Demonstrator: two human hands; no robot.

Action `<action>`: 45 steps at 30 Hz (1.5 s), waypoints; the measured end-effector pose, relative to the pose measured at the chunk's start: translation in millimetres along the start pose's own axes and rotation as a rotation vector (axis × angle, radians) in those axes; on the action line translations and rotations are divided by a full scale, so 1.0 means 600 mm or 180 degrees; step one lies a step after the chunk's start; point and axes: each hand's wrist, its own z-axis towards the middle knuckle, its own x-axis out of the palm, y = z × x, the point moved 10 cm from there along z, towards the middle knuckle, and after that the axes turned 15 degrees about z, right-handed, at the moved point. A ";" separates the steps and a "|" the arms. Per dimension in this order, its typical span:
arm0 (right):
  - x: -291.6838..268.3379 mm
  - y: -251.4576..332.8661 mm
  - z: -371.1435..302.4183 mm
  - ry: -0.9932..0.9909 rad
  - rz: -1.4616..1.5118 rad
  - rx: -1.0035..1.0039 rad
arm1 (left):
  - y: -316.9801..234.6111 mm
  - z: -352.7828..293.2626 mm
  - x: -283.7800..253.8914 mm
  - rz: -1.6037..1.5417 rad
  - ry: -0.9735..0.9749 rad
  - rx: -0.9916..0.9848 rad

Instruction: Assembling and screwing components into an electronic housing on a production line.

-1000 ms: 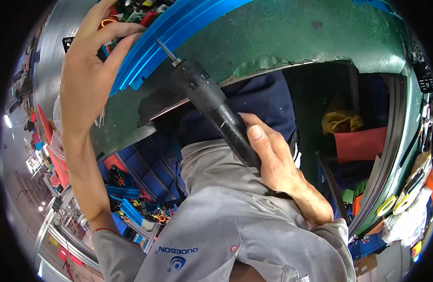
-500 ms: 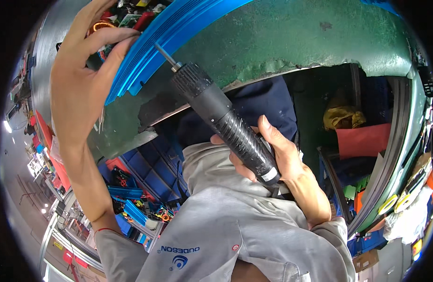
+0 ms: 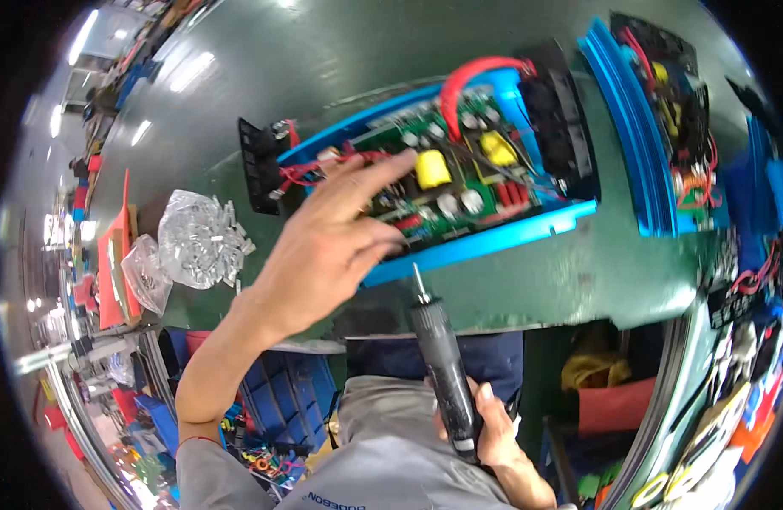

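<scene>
Bags: clear, thin, crinkled plastic bags on the green bench, the larger holding small pale pieces.
Left panel: black, flat-faced end panel, red wires running inward from it.
Left hand: left hand reaches over the board, fingers spread, not clenched; whether they touch it cannot be told.
Coil: yellow-wrapped, rounded coil beside the index fingertip.
Driver: black cylinder with ribbed collar and thin metal shaft, the driver points at the casing's near wall; probably stiff, fairly heavy, best held round its smooth barrel.
Casing: blue, ridged casing, mid-bench, open-topped; likely rigid, slick metal, safest by its long walls, since the board looks fragile.
Right hand: right hand grasps the driver's lower end.
Cable: thick, arched red cable, seemingly bendable.
Right panel: black, moulded right panel.
Second casing: similar blue, grooved second casing.
</scene>
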 end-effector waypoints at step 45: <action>-0.090 0.017 -0.047 -0.1177 -0.0915 -0.0928 | 0.332 -0.307 -0.052 0.0839 -0.0930 -0.3126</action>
